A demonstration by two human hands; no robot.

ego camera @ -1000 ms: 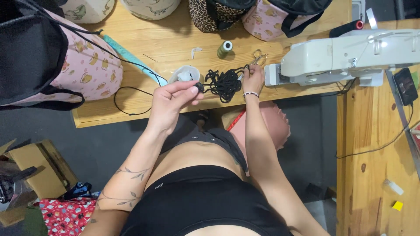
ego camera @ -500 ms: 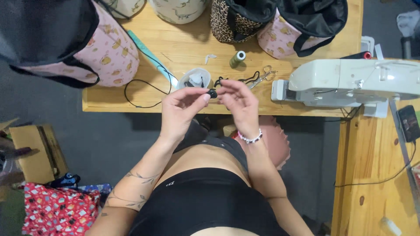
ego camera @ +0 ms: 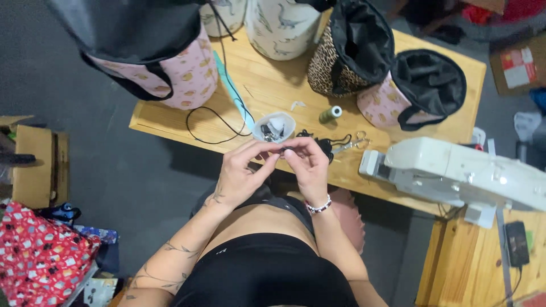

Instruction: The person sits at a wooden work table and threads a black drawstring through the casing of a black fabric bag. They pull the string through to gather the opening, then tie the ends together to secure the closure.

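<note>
Both hands are up at the centre of the frame, just over the near edge of the wooden tabletop [ego camera: 398, 74]. The left hand [ego camera: 242, 170] and the right hand [ego camera: 310, 165] meet fingertip to fingertip, pinched together on a small black piece [ego camera: 288, 150] — too small to tell more than its colour. A beaded bracelet [ego camera: 319, 207] circles the right wrist.

Just above the hands sits a small white bowl [ego camera: 273, 127] with little dark bits inside. To its right lies a tangle of black cord [ego camera: 327, 143], touching a pair of scissors [ego camera: 352, 142], and a green thread spool [ego camera: 330, 114] lies a little higher up.

A thin black cord loop [ego camera: 211, 125] curls on the tabletop at centre left, beside a pale blue strip [ego camera: 233, 94].

Across the top of the frame stand fabric bags — a pink patterned bag [ego camera: 182, 74] with black lining at upper left, a white dinosaur-print bag [ego camera: 281, 25], a leopard-print bag [ego camera: 341, 57] and another pink bag [ego camera: 415, 91] at upper right. A white sewing machine [ego camera: 460, 173] fills the right side. At lower left, red patterned fabric [ego camera: 40, 256] lies on the floor, a cardboard box [ego camera: 34, 165] above it.
</note>
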